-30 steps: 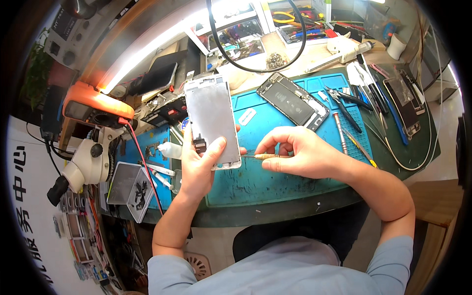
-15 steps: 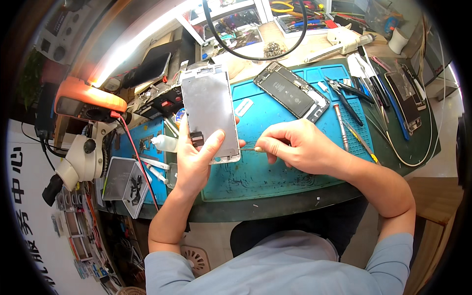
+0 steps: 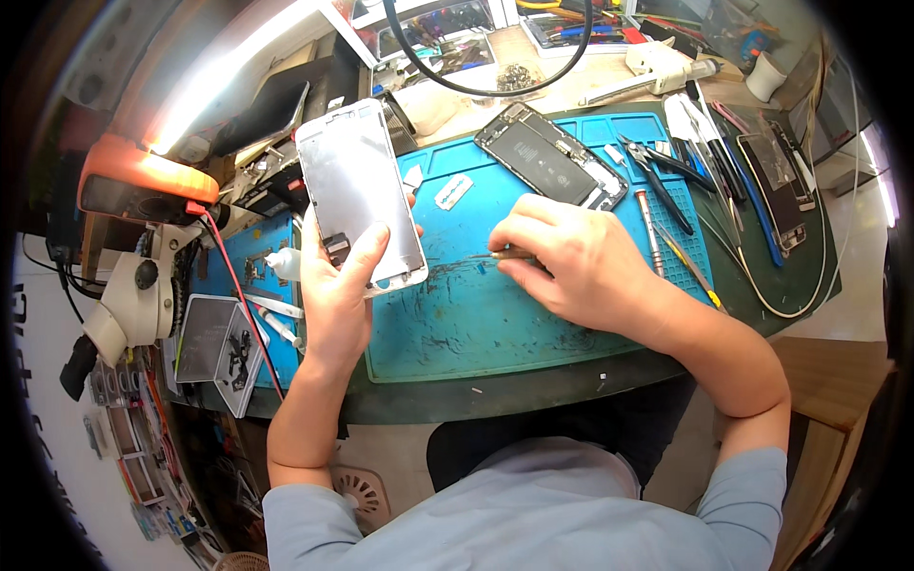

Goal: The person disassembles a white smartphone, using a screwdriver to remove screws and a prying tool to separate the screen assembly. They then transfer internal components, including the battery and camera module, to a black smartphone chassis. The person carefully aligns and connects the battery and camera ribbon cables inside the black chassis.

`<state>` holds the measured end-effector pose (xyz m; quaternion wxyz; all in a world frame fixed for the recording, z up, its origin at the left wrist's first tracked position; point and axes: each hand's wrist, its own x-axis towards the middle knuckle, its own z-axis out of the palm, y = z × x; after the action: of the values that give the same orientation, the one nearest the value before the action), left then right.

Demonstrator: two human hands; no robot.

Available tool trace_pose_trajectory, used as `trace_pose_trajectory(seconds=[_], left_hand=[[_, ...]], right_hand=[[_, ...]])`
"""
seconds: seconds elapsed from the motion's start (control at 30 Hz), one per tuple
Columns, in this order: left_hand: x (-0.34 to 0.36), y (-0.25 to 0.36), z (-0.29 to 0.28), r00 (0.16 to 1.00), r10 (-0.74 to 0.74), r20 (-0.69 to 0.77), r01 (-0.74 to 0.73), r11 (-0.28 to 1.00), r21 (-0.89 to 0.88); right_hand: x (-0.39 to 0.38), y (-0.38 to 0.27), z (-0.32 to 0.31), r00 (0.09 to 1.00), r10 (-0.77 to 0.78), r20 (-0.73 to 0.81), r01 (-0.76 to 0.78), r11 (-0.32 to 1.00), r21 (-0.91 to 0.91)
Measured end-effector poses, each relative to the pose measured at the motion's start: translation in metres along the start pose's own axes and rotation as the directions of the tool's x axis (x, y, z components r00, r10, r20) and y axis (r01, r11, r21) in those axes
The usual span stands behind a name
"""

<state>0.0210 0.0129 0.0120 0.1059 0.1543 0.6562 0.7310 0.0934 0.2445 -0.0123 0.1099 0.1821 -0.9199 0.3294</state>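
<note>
My left hand (image 3: 335,309) grips a phone screen assembly (image 3: 354,181) by its lower part, thumb across its metal-backed side. The panel is raised above the blue work mat (image 3: 476,343) and tilted. To its right, my right hand (image 3: 586,266) pinches a small screwdriver (image 3: 512,254), whose thin shaft points left toward the panel without touching it. Beyond my right hand, an opened phone body (image 3: 545,160) with a black battery lies on the mat. Between phone and panel is a small white-and-tan piece (image 3: 454,191).
Black-handled pliers (image 3: 655,186), another screwdriver (image 3: 650,233) and several tweezers lie at the right. An orange multimeter (image 3: 143,181) with a red lead, a microscope arm (image 3: 133,295) and a grey tray (image 3: 214,333) of small dark parts stand left. A black cable loop (image 3: 486,90) hangs at the back.
The panel in my left hand has moved left and tilted more. The screwdriver tip has come away from the panel's right edge. The view has shifted slightly.
</note>
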Motion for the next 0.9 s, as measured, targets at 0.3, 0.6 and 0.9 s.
trace_pose_trajectory(seconds=[0.3, 0.6, 0.9], left_hand=[[-0.003, 0.001, 0.001, 1.000, -0.011, 0.014, 0.011, 1.000, -0.013], [-0.003, -0.001, -0.003, 0.998, -0.062, 0.027, 0.063, 0.997, -0.036], [-0.002, 0.004, -0.004, 0.947, -0.290, 0.137, 0.314, 0.925, -0.214]], right_hand=[[-0.009, 0.000, 0.000, 0.991, -0.024, 0.131, 0.068, 0.936, -0.344], [-0.015, -0.005, -0.001, 0.990, -0.050, 0.130, 0.106, 0.874, -0.474], [0.004, -0.011, -0.012, 0.971, -0.102, -0.215, 0.119, 0.990, 0.069]])
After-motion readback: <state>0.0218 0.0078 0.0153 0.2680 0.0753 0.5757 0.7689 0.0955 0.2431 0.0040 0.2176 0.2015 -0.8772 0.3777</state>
